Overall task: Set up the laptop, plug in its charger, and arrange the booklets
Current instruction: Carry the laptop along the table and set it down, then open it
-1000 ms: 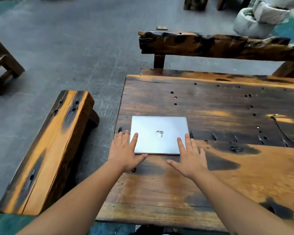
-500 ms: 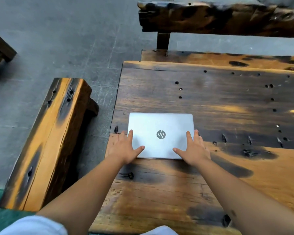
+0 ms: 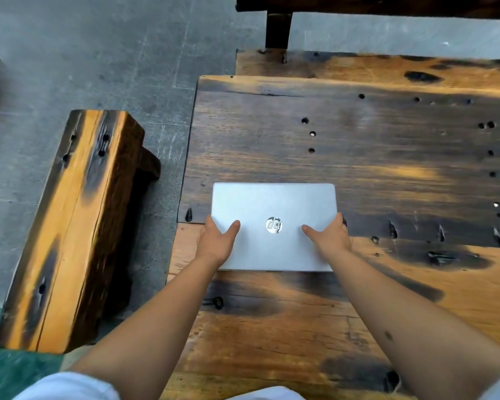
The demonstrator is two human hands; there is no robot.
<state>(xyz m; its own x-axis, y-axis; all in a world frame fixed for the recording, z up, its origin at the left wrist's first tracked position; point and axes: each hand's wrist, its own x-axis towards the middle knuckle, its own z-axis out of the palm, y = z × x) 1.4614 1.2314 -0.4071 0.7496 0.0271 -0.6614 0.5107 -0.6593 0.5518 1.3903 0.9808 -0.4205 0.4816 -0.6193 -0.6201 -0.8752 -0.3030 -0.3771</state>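
A closed silver laptop (image 3: pixel 273 203) with a round logo lies flat near the left end of a dark and orange wooden table (image 3: pixel 358 145). My left hand (image 3: pixel 218 241) grips its left side, thumb on the lid and fingers hidden under the edge. On the opposite side my right hand (image 3: pixel 329 236) holds it the same way, thumb on the lid. No charger and no booklets are in view.
A wooden bench (image 3: pixel 70 226) stands left of the table across a narrow gap of grey floor. Another bench (image 3: pixel 373 64) runs along the table's far edge. The tabletop has many small holes and knots.
Both hands slid from the laptop's near edge out to its left and right sides and closed on them. The camera has tilted down and moved closer.
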